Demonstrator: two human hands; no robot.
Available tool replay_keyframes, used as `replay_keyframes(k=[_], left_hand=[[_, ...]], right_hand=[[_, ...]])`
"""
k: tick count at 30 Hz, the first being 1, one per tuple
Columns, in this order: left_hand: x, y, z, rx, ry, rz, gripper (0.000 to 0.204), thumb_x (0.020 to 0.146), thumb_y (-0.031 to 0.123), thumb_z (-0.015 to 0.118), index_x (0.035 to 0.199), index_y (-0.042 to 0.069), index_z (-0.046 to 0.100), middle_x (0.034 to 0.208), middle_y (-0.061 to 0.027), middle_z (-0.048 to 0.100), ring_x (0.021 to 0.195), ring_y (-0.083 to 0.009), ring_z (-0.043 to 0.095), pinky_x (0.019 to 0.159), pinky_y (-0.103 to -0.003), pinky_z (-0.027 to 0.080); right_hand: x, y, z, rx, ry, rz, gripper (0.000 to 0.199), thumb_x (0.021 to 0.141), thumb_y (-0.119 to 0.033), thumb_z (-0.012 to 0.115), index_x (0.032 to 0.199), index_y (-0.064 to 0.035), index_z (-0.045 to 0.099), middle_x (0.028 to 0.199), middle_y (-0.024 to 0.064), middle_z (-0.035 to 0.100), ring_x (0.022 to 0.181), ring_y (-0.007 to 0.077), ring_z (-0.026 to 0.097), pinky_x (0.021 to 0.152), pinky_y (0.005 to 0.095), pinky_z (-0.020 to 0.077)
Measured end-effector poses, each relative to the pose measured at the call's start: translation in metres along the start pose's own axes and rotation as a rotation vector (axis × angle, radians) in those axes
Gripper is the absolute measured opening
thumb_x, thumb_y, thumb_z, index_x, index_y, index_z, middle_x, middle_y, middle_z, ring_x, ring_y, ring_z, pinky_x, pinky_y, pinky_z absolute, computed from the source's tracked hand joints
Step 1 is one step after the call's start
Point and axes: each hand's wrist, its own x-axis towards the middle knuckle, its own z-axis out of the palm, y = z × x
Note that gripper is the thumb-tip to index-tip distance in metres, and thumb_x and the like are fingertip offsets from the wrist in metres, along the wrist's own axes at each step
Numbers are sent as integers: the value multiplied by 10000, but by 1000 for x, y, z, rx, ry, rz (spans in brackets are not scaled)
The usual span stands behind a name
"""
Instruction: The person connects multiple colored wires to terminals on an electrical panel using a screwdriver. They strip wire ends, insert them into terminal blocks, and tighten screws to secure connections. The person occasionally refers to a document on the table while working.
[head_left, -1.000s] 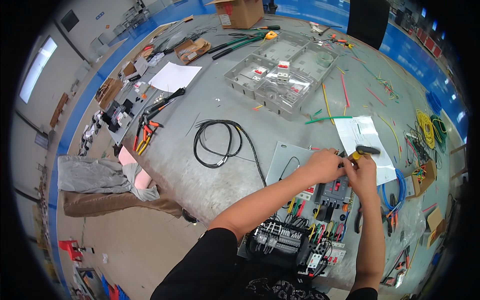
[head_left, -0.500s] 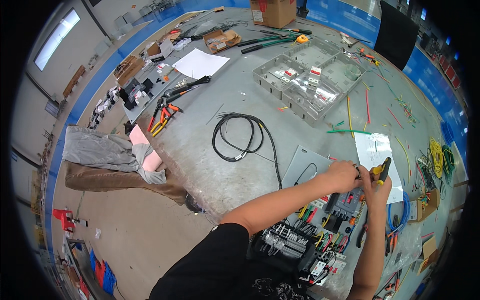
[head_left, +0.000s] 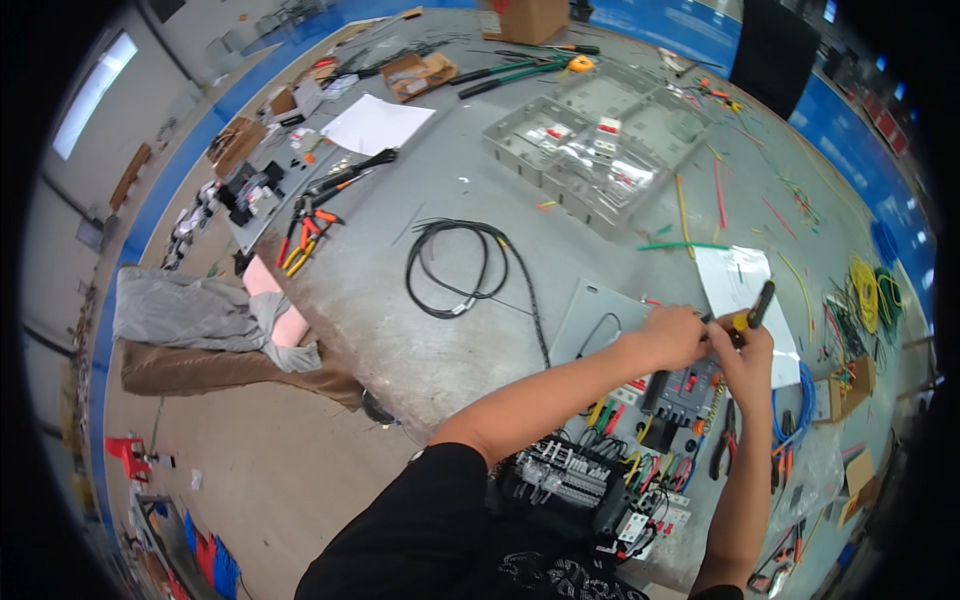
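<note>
My right hand (head_left: pixel 745 362) grips a hand tool with a black-and-yellow handle (head_left: pixel 763 303); its working end is hidden by my fingers. Close beside it, my left hand (head_left: pixel 672 336) is closed, its fingertips meeting the right hand's over something dark that I cannot make out. Both hands are above the far end of a grey mounting plate (head_left: pixel 590 302). Just below them sits a dark grey circuit breaker (head_left: pixel 686 394) with a red switch. Nearer to me are coloured wires (head_left: pixel 606 416), a row of terminal blocks (head_left: pixel 565 474) and small white breakers (head_left: pixel 634 527).
A white sheet (head_left: pixel 722 275) lies beyond my right hand. Red-handled pliers (head_left: pixel 730 440) and a blue wire coil (head_left: pixel 800 425) lie to its right. A black cable coil (head_left: pixel 455 300), a clear-lidded grey enclosure (head_left: pixel 610 215) and orange-handled pliers (head_left: pixel 305 235) occupy the table farther off.
The whole scene has shifted slightly left in the picture. The tool's handle stands at a slightly different tilt in my right hand; both hands stay close together.
</note>
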Motion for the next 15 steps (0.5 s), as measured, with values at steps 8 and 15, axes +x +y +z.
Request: replay_keyframes(k=[8, 15], left_hand=[[-3, 2, -8, -43, 0, 4, 368, 995, 402, 654, 1115, 77, 781, 1115, -195, 698, 1019, -383, 712, 868, -507, 581], [-6, 3, -9, -41, 2, -1, 370, 1007, 413, 628, 1118, 101, 795, 1070, -201, 689, 1004, -395, 710, 860, -518, 578]], right_hand=[[3, 15, 3, -412, 180, -205, 288, 891, -194, 835, 832, 68, 730, 837, 190, 698, 687, 356, 676, 630, 419, 532], [-3, 1, -4, -282, 37, -173, 165, 921, -97, 762, 972, 45, 695, 889, 186, 698, 747, 310, 676, 697, 409, 535]])
